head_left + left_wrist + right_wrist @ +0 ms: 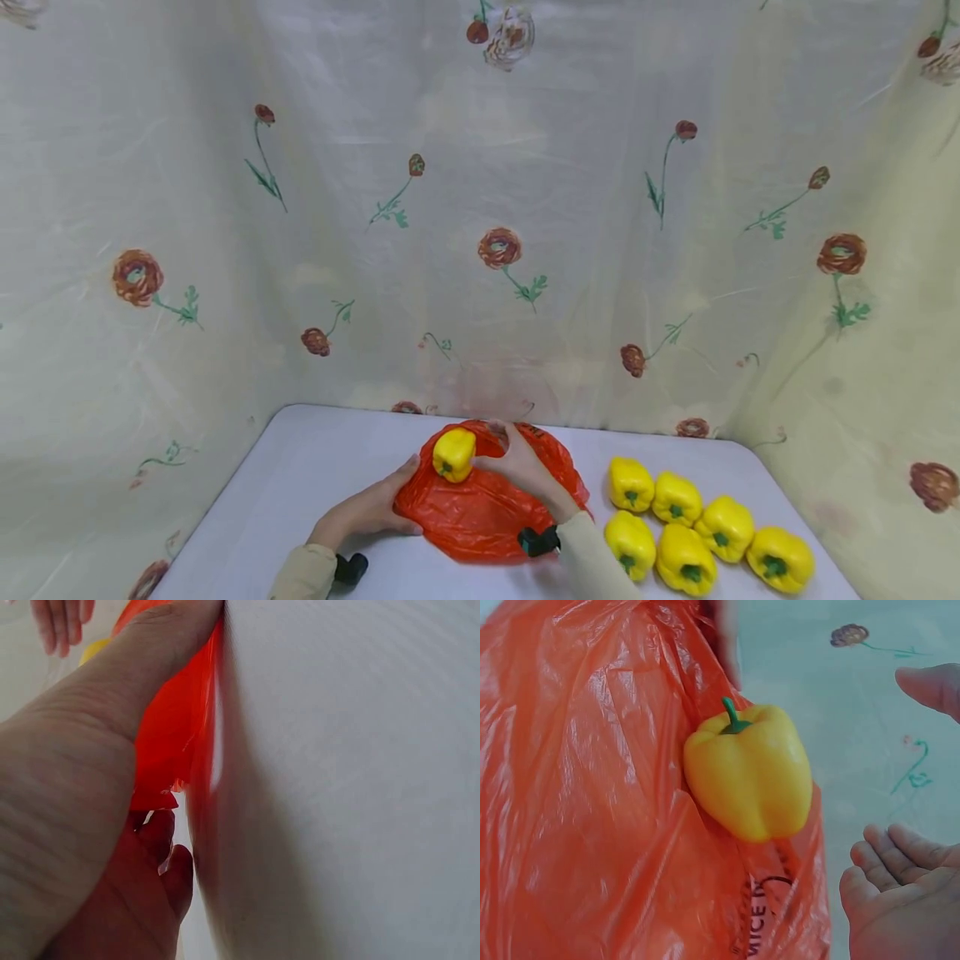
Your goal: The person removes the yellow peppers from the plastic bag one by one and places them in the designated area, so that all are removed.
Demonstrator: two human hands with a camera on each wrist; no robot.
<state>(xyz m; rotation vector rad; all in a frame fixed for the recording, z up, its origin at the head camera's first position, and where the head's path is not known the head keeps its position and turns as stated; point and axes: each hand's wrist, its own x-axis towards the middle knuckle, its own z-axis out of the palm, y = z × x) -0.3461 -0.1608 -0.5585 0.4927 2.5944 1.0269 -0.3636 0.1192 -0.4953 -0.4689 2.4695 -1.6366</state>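
A yellow bell pepper [453, 455] with a green stem lies on a crumpled red plastic bag [480, 517] at the table's middle. My left hand [375, 502] is at the bag's left side, thumb and fingers spread apart against it. In the left wrist view, red plastic [169, 735] shows between the thumb and the partly hidden fingers. My right hand [517, 467] reaches over the bag just right of the pepper. The right wrist view shows that hand [911, 900] with thumb and fingers wide apart, away from the pepper [750, 776], holding nothing.
Several more yellow bell peppers [684, 557] stand in two rough rows on the white table [300, 458], right of the bag. A flower-patterned curtain [465, 350] encloses the table at the back and both sides. Dark wrist-worn devices [538, 542] sit at both cuffs.
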